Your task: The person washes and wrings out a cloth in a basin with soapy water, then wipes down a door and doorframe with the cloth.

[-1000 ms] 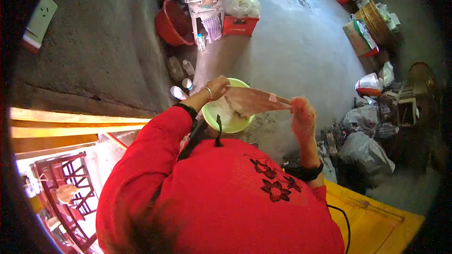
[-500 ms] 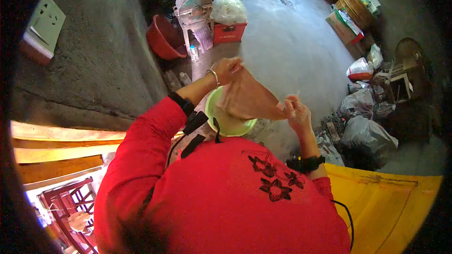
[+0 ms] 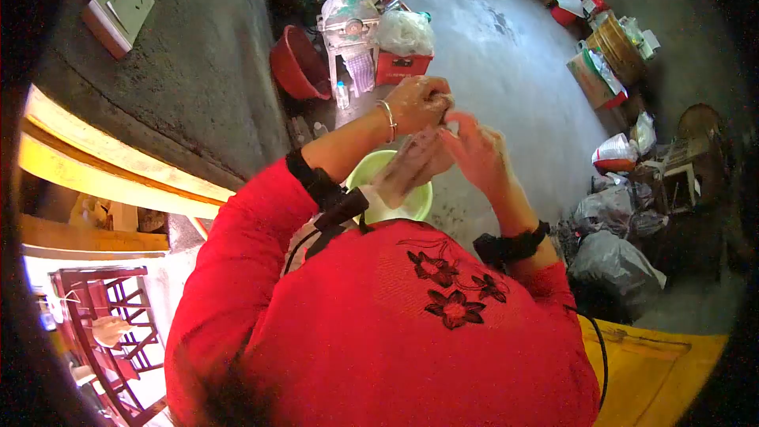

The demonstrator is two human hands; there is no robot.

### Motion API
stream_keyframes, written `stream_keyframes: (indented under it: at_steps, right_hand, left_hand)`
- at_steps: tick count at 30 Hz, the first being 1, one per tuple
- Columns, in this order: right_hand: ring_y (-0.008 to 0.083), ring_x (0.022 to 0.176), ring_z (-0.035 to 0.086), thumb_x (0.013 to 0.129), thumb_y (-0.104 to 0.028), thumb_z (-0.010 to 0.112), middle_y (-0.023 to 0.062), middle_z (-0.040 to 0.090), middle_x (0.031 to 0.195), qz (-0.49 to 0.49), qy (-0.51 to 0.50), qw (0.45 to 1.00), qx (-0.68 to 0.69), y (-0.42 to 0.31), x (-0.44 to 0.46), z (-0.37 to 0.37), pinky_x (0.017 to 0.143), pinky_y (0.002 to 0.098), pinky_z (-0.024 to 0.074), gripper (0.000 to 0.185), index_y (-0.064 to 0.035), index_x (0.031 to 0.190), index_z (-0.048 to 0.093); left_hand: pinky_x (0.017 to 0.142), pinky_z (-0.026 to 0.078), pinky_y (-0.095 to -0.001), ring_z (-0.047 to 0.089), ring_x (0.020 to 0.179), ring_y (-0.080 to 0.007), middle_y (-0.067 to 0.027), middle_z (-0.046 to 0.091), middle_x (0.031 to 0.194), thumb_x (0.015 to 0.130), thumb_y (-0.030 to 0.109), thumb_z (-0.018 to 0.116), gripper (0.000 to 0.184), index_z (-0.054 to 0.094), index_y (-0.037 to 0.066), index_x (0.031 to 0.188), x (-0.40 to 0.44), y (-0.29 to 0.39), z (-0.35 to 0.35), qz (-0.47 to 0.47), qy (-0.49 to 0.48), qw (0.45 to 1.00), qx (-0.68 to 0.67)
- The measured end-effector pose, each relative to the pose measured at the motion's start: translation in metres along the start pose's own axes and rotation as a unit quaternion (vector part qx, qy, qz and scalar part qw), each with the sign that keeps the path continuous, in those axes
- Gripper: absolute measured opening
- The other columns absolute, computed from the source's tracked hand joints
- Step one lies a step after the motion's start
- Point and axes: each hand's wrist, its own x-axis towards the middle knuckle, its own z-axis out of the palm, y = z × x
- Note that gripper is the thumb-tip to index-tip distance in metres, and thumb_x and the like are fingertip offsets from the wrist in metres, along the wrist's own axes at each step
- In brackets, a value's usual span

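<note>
matt cloth [image 3: 413,163], smooth plastic basin [image 3: 424,203]

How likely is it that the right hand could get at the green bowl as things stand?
Probably yes: nothing seems to stand between the right hand and the green bowl at its uncovered right side, though the cloth hides part of it.

It looks like a household storeroom or utility room: a bare concrete floor [image 3: 514,103], a rough grey wall [image 3: 198,63] with a power socket [image 3: 129,3] at left, a whitened machine [image 3: 350,25] and red tub [image 3: 294,63] at far left, grey plastic bags [image 3: 615,262] heaped at right, dark-red wooden furniture [image 3: 88,296] at near left.
</note>
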Motion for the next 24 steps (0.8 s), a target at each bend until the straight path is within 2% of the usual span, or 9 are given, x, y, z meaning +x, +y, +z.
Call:
stream_keyframes:
  at_steps: [1,5,7,10,14,16,19,22,24]
  right_hand:
    - [0.0268,0.053,0.055,0.078,-0.014,0.065,0.0099,0.054,0.06,0.036,0.001,0.999,0.035,-0.003,0.008,0.0,0.049,0.036,0.0442,0.028,-0.0093,0.102,0.051]
    - [0.0341,0.064,0.061,0.077,-0.02,0.065,0.0128,0.06,0.068,0.227,-0.103,0.964,0.087,-0.004,0.017,-0.005,0.056,0.0429,0.0479,0.052,-0.0118,0.12,0.036]
    - [0.0343,0.063,0.06,0.077,-0.021,0.065,0.0131,0.06,0.069,0.229,-0.101,0.964,0.094,-0.003,0.017,-0.006,0.055,0.0435,0.0476,0.047,-0.0118,0.117,0.04]
    - [0.0335,0.06,0.058,0.078,-0.021,0.063,0.0123,0.058,0.068,0.104,-0.05,0.991,0.069,0.009,0.012,0.011,0.053,0.0443,0.0466,0.037,-0.0114,0.11,0.047]
    - [0.0311,0.06,0.059,0.079,-0.017,0.059,0.0102,0.053,0.068,-0.02,-0.06,0.998,-0.017,0.022,0.008,0.019,0.052,0.0435,0.0471,0.023,-0.0118,0.1,0.054]
    - [0.0306,0.06,0.058,0.079,-0.017,0.058,0.0099,0.051,0.069,0.013,-0.063,0.998,0.017,0.021,0.008,0.018,0.052,0.0427,0.047,0.018,-0.0124,0.097,0.055]
    - [0.0296,0.06,0.057,0.08,-0.017,0.056,0.009,0.05,0.069,-0.011,-0.053,0.998,-0.028,0.01,0.019,0.007,0.051,0.0412,0.0469,0.015,-0.0131,0.094,0.056]
    - [0.0282,0.06,0.057,0.079,-0.018,0.055,0.0084,0.05,0.071,-0.038,-0.027,0.999,-0.022,-0.003,0.024,0.005,0.05,0.0401,0.0467,0.017,-0.0136,0.096,0.056]
    - [0.0276,0.06,0.057,0.079,-0.018,0.054,0.0081,0.05,0.072,-0.023,-0.02,0.999,0.008,-0.006,0.027,0.007,0.049,0.0395,0.0467,0.02,-0.0139,0.099,0.056]
  left_hand:
    - [0.061,0.047,-0.0366,0.059,0.061,-0.0287,-0.0187,0.058,0.066,0.076,0.017,0.052,0.019,0.06,0.0,0.079,0.001,0.005,0.003,0.005,0.007,1.0,-0.013]
    - [0.06,0.046,-0.0308,0.057,0.062,-0.0212,-0.0149,0.058,0.069,0.076,0.014,0.055,0.014,0.061,0.001,0.077,-0.007,0.01,0.006,0.034,0.042,0.998,-0.045]
    - [0.061,0.045,-0.029,0.057,0.065,-0.0182,-0.0114,0.059,0.072,0.078,0.013,0.057,0.011,0.061,0.002,0.076,-0.019,0.014,0.008,0.059,0.027,0.994,-0.085]
    - [0.063,0.045,-0.026,0.057,0.072,-0.012,-0.0053,0.058,0.076,0.08,0.011,0.06,0.008,0.061,0.004,0.08,-0.021,0.003,0.004,0.195,0.028,0.978,0.072]
    - [0.069,0.046,-0.0287,0.056,0.081,-0.0125,-0.0035,0.057,0.082,0.079,0.013,0.064,0.027,0.054,0.005,0.103,-0.03,0.004,-0.006,-0.028,-0.003,0.993,-0.115]
    - [0.073,0.047,-0.0292,0.057,0.086,-0.0154,-0.005,0.058,0.089,0.078,0.012,0.065,0.043,0.047,0.007,0.116,-0.033,-0.007,-0.011,-0.08,0.0,0.975,-0.205]
    - [0.085,0.044,-0.0323,0.053,0.1,-0.019,-0.009,0.055,0.107,0.074,0.014,0.07,0.063,0.037,0.007,0.127,-0.04,-0.035,-0.005,0.016,0.007,0.994,-0.107]
    - [0.095,0.038,-0.0354,0.045,0.116,-0.0209,-0.0134,0.046,0.125,0.065,0.022,0.077,0.077,0.037,0.005,0.129,-0.045,-0.048,0.022,-0.105,-0.105,0.976,-0.158]
    - [0.087,0.044,-0.0358,0.054,0.105,-0.0268,-0.0142,0.053,0.116,0.068,0.017,0.07,0.057,0.046,0.004,0.119,-0.036,-0.056,0.051,0.083,0.02,0.996,0.012]
